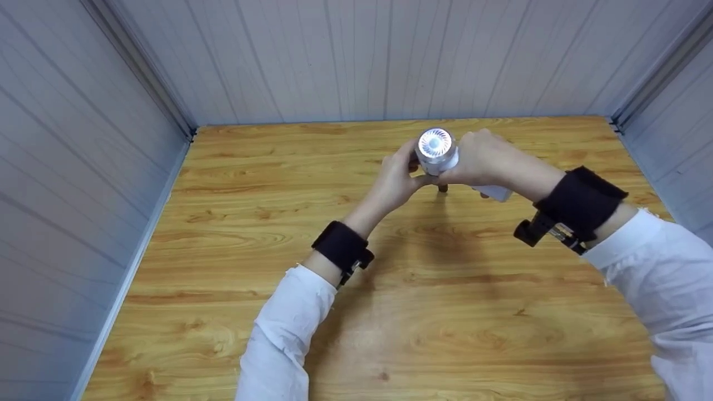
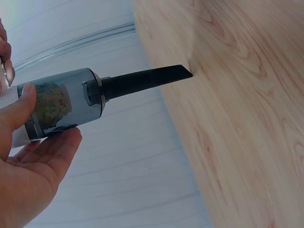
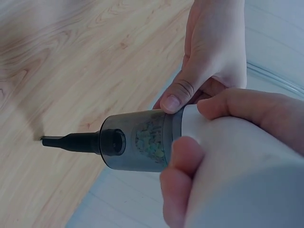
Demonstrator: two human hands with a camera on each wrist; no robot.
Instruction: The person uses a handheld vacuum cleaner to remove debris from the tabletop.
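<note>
both hands on a hand vacuum

over the far middle of the wooden tabletop [image 1: 223, 312], the right hand [image 1: 483, 160] wraps the white handheld vacuum [image 1: 437, 150]; left hand [image 1: 396, 181] pinches its smoky dust cup [image 3: 137, 140]. black nozzle [image 2: 142, 81] touches the wood.

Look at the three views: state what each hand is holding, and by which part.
Both hold one handheld vacuum. The right hand grips its white body; the left hand holds the smoky dust cup, thumb on top, fingers beneath.
</note>
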